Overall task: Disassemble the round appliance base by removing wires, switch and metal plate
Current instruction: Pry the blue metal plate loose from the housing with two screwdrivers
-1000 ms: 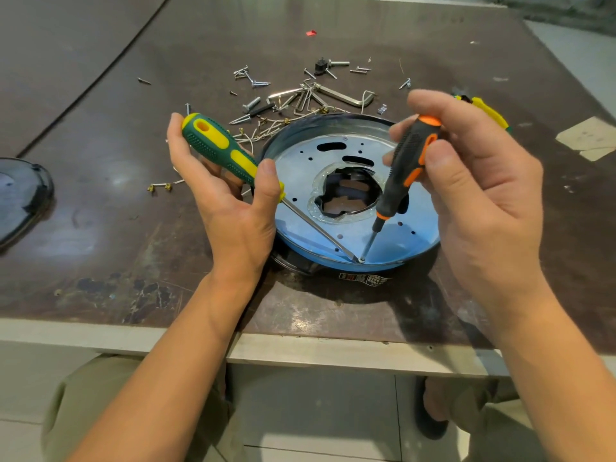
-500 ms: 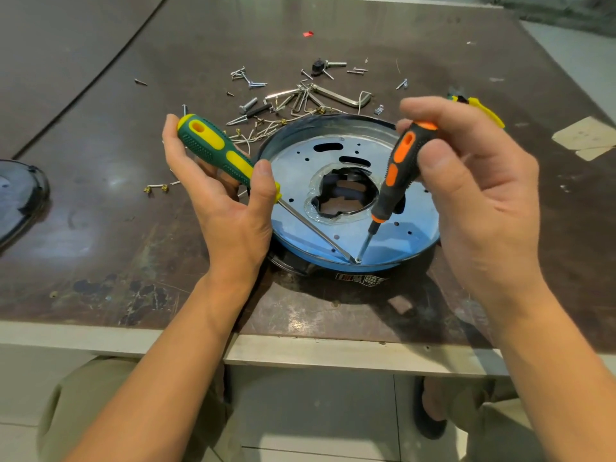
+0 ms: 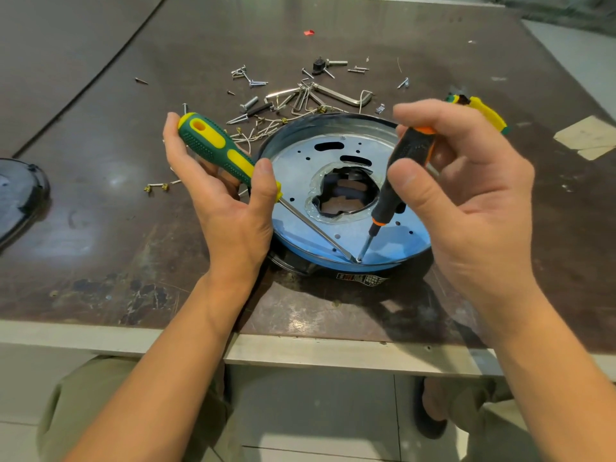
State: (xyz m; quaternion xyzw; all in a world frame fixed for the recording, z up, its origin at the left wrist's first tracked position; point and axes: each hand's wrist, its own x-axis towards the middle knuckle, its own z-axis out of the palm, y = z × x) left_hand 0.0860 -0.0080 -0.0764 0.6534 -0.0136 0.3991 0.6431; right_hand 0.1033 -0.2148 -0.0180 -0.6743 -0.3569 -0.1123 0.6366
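The round appliance base (image 3: 363,265) lies on the table with its silvery metal plate (image 3: 333,235) facing up; the plate has a ragged central hole. My left hand (image 3: 226,208) grips a green-and-yellow screwdriver (image 3: 220,151) whose shaft slants down to the plate's near edge. My right hand (image 3: 466,195) grips a black-and-orange screwdriver (image 3: 396,181), held steeply. Both tips meet at the same spot on the near rim of the plate.
Loose screws, hex keys and wire pieces (image 3: 300,95) lie scattered behind the base. A yellow-and-green tool (image 3: 483,111) shows behind my right hand. A dark round cover (image 3: 16,198) lies at the left edge. The table's front edge (image 3: 300,355) runs just below the base.
Both hands have stayed nearly still, with the two screwdriver tips kept at the same rim spot. The black-and-orange screwdriver has turned a little in my fingers.
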